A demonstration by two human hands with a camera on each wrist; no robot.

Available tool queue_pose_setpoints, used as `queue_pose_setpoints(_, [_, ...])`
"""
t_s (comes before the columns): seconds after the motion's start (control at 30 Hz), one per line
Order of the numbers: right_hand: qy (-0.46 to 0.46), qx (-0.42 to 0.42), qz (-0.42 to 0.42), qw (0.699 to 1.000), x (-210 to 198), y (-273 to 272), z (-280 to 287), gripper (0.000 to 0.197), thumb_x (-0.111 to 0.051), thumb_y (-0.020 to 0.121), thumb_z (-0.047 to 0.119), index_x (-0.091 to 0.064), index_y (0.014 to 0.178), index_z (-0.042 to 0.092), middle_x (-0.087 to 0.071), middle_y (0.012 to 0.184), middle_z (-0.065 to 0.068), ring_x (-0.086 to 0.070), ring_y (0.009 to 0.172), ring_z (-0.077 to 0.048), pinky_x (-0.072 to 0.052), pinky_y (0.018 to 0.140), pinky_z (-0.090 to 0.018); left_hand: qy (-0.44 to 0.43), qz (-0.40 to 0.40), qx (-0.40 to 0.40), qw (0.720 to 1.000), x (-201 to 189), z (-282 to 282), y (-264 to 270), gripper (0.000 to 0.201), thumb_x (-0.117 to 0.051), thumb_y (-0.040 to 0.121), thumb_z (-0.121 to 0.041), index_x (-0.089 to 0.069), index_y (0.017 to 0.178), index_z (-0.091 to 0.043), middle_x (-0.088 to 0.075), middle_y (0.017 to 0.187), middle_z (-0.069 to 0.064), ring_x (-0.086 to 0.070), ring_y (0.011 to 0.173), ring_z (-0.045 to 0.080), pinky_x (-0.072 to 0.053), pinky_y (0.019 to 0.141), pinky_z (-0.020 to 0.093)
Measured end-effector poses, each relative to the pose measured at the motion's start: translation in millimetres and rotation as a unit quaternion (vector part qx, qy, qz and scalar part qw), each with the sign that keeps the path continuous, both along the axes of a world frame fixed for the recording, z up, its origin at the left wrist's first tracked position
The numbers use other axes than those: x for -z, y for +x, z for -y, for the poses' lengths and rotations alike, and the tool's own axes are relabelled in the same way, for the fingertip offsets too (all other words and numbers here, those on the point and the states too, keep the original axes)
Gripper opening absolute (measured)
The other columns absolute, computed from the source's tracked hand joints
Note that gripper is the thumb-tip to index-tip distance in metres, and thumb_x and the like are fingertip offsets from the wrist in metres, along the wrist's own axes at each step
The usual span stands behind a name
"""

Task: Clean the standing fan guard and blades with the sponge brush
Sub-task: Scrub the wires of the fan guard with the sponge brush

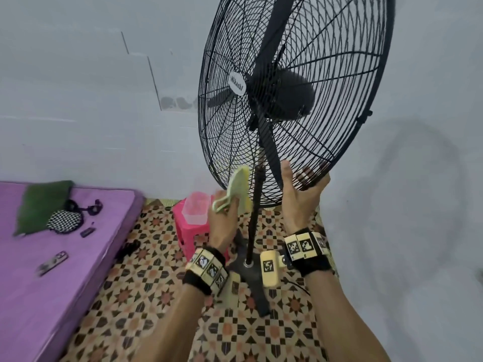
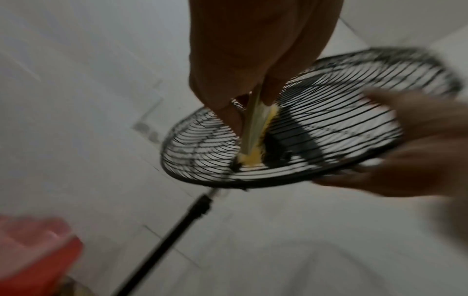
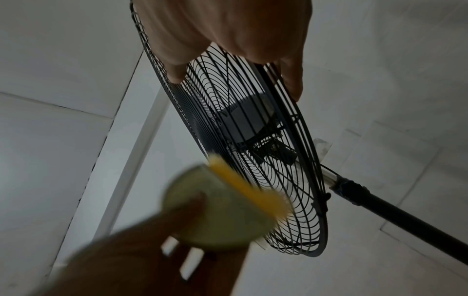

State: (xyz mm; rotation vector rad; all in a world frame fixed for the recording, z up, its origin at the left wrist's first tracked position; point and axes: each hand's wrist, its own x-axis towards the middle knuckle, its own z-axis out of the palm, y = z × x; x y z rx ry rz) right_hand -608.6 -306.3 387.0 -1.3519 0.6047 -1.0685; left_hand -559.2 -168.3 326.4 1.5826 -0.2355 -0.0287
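Note:
A black standing fan with a wire guard (image 1: 295,100) stands against the wall, its blades (image 1: 271,43) behind the wires. My left hand (image 1: 224,215) grips the handle of a pale green sponge brush (image 1: 239,188) with a yellow sponge face, held at the guard's lower left rim. The left wrist view shows the sponge brush (image 2: 253,140) against the guard (image 2: 329,120). My right hand (image 1: 300,189) grips the guard's bottom rim, thumb in front and fingers behind the wires; the right wrist view shows the right hand (image 3: 228,40) on the guard's rim (image 3: 253,140).
A pink plastic stool (image 1: 190,231) with a clear container (image 1: 196,207) on it stands left of the fan pole (image 1: 254,212). A purple mattress (image 1: 52,257) with small items lies at left. The fan's base (image 1: 248,273) sits on patterned floor tiles.

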Motion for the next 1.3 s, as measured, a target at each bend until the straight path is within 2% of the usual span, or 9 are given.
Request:
queue_pose_setpoints(0.27, [-0.016, -0.010, -0.009, 1.000, -0.2, -1.8, -0.8, 0.098, -0.079, 0.077, 0.065, -0.025, 0.153, 0.035, -0.049, 0.149, 0.008, -0.050, 0.134, -0.013, -0.039, 0.101, -0.012, 0.006, -0.083, -0.068, 0.994, -0.2, -21.0, 28.9, 0.028, -0.055, 0.108, -0.020, -0.060, 0.129, -0.001, -0.071, 0.113, 0.018, -0.065, 0.076, 0.016, -0.059, 0.075, 0.041])
queue_pose_setpoints(0.43, [-0.013, 0.001, -0.008, 1.000, 0.6, 1.7, 0.8, 0.081, -0.080, 0.077, 0.063, -0.029, 0.138, 0.048, -0.053, 0.129, 0.023, -0.055, 0.124, -0.008, -0.048, 0.107, -0.029, -0.024, 0.059, 0.051, 0.997, 3.3, -9.3, -1.0, 0.041, -0.060, 0.105, -0.023, -0.048, 0.143, -0.031, -0.063, 0.135, 0.010, -0.073, 0.090, 0.009, -0.062, 0.064, 0.026])
queue_pose_setpoints(0.53, [-0.005, -0.002, -0.003, 1.000, -1.3, 2.9, 3.6, 0.083, -0.080, 0.074, 0.068, -0.025, 0.135, 0.053, -0.047, 0.121, 0.038, -0.053, 0.113, 0.010, -0.045, 0.098, -0.014, -0.039, 0.168, 0.103, 0.980, -13.6, -11.7, -2.8, 0.059, -0.063, 0.102, -0.035, -0.036, 0.151, -0.052, -0.048, 0.147, -0.013, -0.066, 0.119, 0.013, -0.065, 0.079, 0.046])
queue_pose_setpoints(0.63, [-0.008, 0.003, -0.001, 1.000, -4.6, 2.2, 6.3, 0.084, -0.079, 0.073, 0.071, -0.025, 0.135, 0.054, -0.044, 0.115, 0.043, -0.049, 0.100, 0.029, -0.039, 0.082, 0.004, 0.083, 0.278, 0.107, 0.951, -23.7, -16.9, 4.0, 0.021, -0.058, 0.100, -0.038, -0.056, 0.120, -0.041, -0.056, 0.129, 0.002, -0.061, 0.113, 0.017, -0.060, 0.089, 0.050])
queue_pose_setpoints(0.77, [-0.016, 0.020, 0.003, 1.000, -7.5, 1.0, 15.4, 0.094, -0.077, 0.075, 0.071, -0.030, 0.150, 0.039, -0.045, 0.114, 0.041, -0.045, 0.090, 0.037, -0.033, 0.072, 0.012, 0.055, 0.142, 0.215, 0.965, -14.8, -35.6, -7.0, 0.030, -0.058, 0.100, -0.052, -0.056, 0.130, -0.048, -0.054, 0.140, -0.003, -0.064, 0.121, 0.021, -0.059, 0.096, 0.044])
queue_pose_setpoints(0.93, [-0.011, 0.020, -0.009, 1.000, -8.7, -1.3, 15.8, 0.093, -0.077, 0.072, 0.075, -0.028, 0.146, 0.045, -0.046, 0.117, 0.039, -0.045, 0.094, 0.035, -0.034, 0.071, 0.011, -0.096, -0.036, 0.182, 0.978, -8.8, -44.7, -10.2, 0.042, -0.060, 0.105, -0.017, -0.057, 0.139, -0.040, -0.061, 0.135, -0.014, -0.065, 0.124, 0.025, -0.063, 0.089, 0.043])
queue_pose_setpoints(1.03, [-0.009, 0.020, -0.005, 1.000, -8.4, -2.8, 13.0, 0.091, -0.077, 0.070, 0.077, -0.026, 0.141, 0.051, -0.045, 0.117, 0.041, -0.046, 0.097, 0.033, -0.035, 0.071, 0.010, -0.098, -0.048, 0.102, 0.989, -0.6, -53.1, -2.6, 0.070, -0.055, 0.105, -0.007, -0.032, 0.156, -0.049, -0.066, 0.122, -0.021, -0.071, 0.113, 0.011, -0.064, 0.085, 0.039])
queue_pose_setpoints(1.17, [-0.010, 0.006, 0.001, 1.000, -6.5, -3.7, 8.4, 0.084, -0.077, 0.074, 0.074, -0.031, 0.139, 0.047, -0.047, 0.120, 0.040, -0.046, 0.096, 0.037, -0.038, 0.073, 0.009, -0.001, -0.046, 0.041, 0.998, 9.1, -33.2, 1.1, 0.052, -0.044, 0.109, -0.003, -0.035, 0.160, -0.011, -0.052, 0.151, 0.016, -0.058, 0.133, 0.031, -0.056, 0.103, 0.050])
queue_pose_setpoints(1.3, [-0.008, 0.010, 0.003, 1.000, -6.0, -1.0, 6.6, 0.076, -0.080, 0.077, 0.064, -0.034, 0.135, 0.046, -0.052, 0.121, 0.034, -0.051, 0.100, 0.030, -0.043, 0.074, 0.004, 0.004, 0.041, 0.087, 0.995, 13.0, -8.6, -35.5, 0.053, -0.049, 0.109, -0.013, -0.036, 0.160, -0.019, -0.051, 0.148, -0.020, -0.056, 0.134, 0.010, -0.055, 0.106, 0.039])
